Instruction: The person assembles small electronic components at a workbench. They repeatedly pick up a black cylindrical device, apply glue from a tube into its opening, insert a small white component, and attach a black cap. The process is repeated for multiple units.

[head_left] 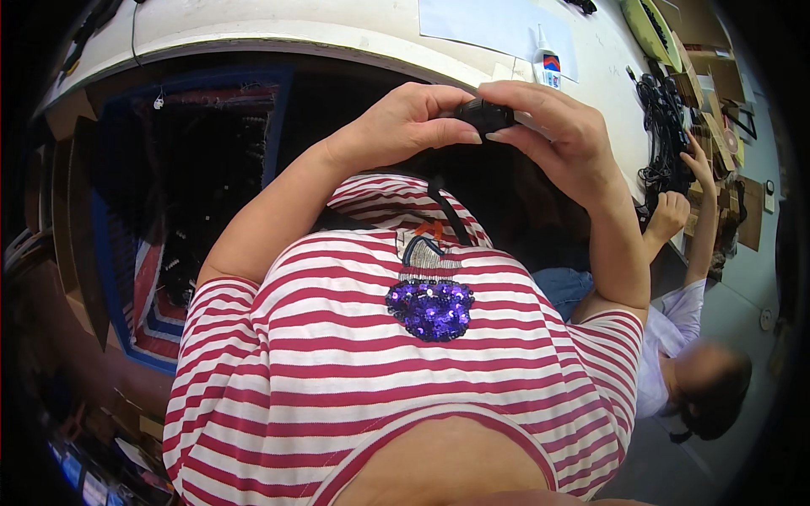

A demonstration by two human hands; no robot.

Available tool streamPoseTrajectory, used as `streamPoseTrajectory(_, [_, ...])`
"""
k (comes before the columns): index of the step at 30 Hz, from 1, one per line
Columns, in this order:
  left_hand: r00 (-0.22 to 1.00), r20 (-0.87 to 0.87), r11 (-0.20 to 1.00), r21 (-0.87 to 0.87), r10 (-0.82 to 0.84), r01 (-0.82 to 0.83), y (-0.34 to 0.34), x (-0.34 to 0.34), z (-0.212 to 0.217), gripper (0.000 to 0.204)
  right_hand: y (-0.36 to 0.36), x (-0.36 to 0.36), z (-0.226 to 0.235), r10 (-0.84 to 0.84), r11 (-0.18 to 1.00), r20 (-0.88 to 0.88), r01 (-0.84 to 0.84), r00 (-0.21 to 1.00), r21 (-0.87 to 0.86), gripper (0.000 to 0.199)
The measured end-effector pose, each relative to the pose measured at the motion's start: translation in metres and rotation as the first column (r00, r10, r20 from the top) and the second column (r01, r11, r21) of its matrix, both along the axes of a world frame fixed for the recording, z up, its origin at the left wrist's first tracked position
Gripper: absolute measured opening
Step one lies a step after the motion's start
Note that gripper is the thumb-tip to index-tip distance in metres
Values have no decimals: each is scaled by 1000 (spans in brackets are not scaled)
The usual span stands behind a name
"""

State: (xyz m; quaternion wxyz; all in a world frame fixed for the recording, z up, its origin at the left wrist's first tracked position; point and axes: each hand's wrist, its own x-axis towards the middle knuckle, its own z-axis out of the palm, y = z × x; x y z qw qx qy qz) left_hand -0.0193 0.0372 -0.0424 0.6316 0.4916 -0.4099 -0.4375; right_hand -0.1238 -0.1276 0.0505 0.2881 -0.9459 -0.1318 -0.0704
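Both hands meet over the near edge of the white table, holding a small round black part [483, 115] with a ridged rim. My left hand [409, 118] pinches its left side between thumb and fingers. From the other side my right hand [553, 131] grips it, thumb below and fingers on top. What the part belongs to cannot be made out, as the fingers cover much of it. Just beyond my right hand a white glue bottle [547, 66] with a pointed nozzle stands on the table.
The white table [337, 21] carries a pale sheet [494, 29]. Black cables [662, 126] lie heaped at the right, near a green basin [648, 34]. A co-worker [675, 346] reaches into the cables. Left below the table is a blue-framed bin [105, 253] with dark contents.
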Motion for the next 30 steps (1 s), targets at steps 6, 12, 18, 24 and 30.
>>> streamPoseTrajectory(6, [982,98,987,6,162,-163,-9,-8,-3,25,4,0,-5,-230,965,-104,240,968,101,31])
streamPoseTrajectory(12, [975,126,982,-59,186,-180,-12,-11,-2,25,-5,0,-1,-201,979,-170,192,965,-65,31])
streamPoseTrajectory(18, [968,183,985,-12,171,-172,-14,-1,-4,27,1,2,-7,-222,969,-58,226,973,97,29])
streamPoseTrajectory(24, [942,251,974,-21,223,-225,-18,-2,-3,27,-1,3,-8,-255,962,-47,258,966,94,28])
streamPoseTrajectory(30, [909,288,953,-66,302,-296,-18,0,3,29,-7,5,1,-360,932,-312,355,879,-74,24])
